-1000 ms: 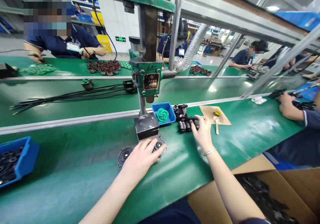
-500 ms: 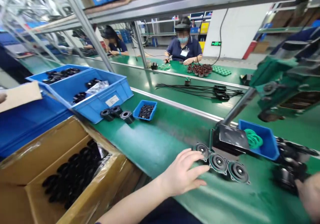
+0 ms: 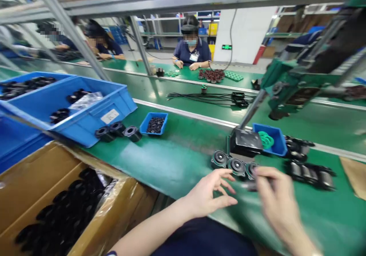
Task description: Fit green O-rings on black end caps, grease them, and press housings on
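Note:
Three round black housings point(image 3: 236, 166) with ringed faces stand in a row on the green bench, in front of a black block. My left hand point(image 3: 213, 191) hovers just to the near left of them, fingers spread and holding nothing. At the right end of the row is my right hand point(image 3: 276, 195), smeared by motion, its fingers closed around a small dark part with a shiny end point(image 3: 249, 186). Most of that part is hidden or blurred. Further right lie several black parts with metallic cylinders point(image 3: 310, 174).
A blue bin point(image 3: 281, 145) holds green rings beside the green press point(image 3: 294, 90). Leftward are a small blue tray point(image 3: 164, 123) of small black pieces, three black cylinders point(image 3: 132, 133), large blue crates point(image 3: 114, 101) and a cardboard box point(image 3: 122, 198). Co-workers sit across the bench.
My right hand has moved left from the black parts to the row of housings, bringing a small dark part. My left hand has drawn slightly away from the housings. The view has turned right.

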A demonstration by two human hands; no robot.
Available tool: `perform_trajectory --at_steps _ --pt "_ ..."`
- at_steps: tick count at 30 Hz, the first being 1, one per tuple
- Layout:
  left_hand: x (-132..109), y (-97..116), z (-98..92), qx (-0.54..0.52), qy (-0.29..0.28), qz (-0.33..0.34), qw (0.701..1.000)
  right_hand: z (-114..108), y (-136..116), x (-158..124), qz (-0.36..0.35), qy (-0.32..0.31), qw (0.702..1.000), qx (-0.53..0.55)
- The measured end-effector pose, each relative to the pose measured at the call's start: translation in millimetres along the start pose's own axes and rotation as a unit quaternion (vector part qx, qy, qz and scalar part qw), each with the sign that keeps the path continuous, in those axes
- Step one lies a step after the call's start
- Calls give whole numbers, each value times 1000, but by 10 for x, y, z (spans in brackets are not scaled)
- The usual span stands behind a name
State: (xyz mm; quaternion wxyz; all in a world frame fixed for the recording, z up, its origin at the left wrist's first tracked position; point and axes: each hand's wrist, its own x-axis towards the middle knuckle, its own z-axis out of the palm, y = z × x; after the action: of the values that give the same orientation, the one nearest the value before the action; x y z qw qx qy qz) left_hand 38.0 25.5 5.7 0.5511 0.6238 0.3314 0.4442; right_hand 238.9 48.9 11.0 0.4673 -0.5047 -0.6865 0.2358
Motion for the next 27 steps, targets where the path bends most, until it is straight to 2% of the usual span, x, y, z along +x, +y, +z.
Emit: perform_trajectory --at_steps 2,4,9,13,17,21,25,27 --pt "-67 -15 25 -38 4 -56 998 138 -124 -174 -18 -67 997 14" --pt "-185 -38 -37 -44 38 -82 995 277 -196 -250 -26 -137 989 48" --pt "-495 -17 -275 -84 105 -89 987 381 -254 -212 -23 -220 968 115" --pt "-662 44 -330 -70 118 -102 985 411 -280 -162 -93 -286 945 127" --pt "-829 55 -404 -44 125 -99 986 628 -244 -139 -146 -314 928 133" --pt "-1043 32 -506 10 189 -95 977 977 -254 -114 -184 -327 914 157" --pt "-1253 58 -572 125 238 -111 957 1281 -378 -68 -231 -357 893 147" --pt "-1350 143 -626 197 237 -135 942 1405 -424 -57 -259 -366 883 140"
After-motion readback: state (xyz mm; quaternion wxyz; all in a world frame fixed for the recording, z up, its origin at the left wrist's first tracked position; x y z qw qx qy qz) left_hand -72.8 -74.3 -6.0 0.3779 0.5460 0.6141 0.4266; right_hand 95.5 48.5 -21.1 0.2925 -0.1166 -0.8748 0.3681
